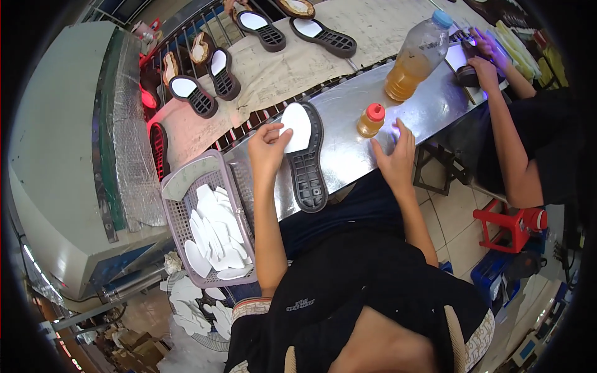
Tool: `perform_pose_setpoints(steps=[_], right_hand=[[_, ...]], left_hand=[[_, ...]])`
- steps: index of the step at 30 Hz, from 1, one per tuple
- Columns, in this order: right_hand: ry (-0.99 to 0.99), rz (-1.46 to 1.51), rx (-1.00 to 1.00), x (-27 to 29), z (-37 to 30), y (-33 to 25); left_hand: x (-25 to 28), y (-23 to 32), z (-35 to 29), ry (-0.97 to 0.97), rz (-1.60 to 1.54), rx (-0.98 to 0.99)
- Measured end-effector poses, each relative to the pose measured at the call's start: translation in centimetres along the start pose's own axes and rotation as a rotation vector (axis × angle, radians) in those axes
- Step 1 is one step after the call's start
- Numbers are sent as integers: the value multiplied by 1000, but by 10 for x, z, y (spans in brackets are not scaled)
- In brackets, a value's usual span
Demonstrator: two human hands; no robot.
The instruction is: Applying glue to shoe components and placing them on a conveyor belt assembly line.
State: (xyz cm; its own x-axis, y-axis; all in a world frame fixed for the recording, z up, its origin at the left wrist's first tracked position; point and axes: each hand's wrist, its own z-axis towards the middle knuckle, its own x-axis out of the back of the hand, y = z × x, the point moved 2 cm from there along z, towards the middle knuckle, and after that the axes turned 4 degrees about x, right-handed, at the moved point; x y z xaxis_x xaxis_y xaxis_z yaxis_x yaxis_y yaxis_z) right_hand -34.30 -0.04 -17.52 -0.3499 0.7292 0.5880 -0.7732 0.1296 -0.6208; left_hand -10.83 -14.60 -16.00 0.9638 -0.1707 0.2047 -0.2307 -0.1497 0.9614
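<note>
Left hand (267, 148) has thumb and fingertips clamped on the left edge of a white pad (296, 126), looks like an edge grip to leave its face clear while lining it up. Pad's over the wide end of a black sole (309, 180), which lies grid-side up on the metal bench (348, 152), narrow end toward the wearer, probably for easy access. Right hand (398, 158): fingers apart, nothing in them, near the small red-capped bottle (370, 122). Pad basket (231, 180) sits by the left arm, presumably for short reach.
</note>
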Motion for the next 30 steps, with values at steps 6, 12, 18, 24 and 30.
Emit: perform_pose_setpoints(steps=[6, 12, 18, 24, 30], right_hand=[[-296, 39, 262, -8, 40, 8], [-600, 589, -4, -30, 62, 5], [-669, 540, 462, 27, 135, -86], [-778, 215, 1031, 61, 163, -170], [-1007, -264, 1202, 77, 147, -214]], left_hand=[[-33, -3, 0, 139, 271, 7], [-22, 9, -14, 315, 240, -355], [-9, 51, -50, -13, -713, -140], [1, 85, -74, -289, -1147, -35], [2, 86, -82, -280, -1113, -33]])
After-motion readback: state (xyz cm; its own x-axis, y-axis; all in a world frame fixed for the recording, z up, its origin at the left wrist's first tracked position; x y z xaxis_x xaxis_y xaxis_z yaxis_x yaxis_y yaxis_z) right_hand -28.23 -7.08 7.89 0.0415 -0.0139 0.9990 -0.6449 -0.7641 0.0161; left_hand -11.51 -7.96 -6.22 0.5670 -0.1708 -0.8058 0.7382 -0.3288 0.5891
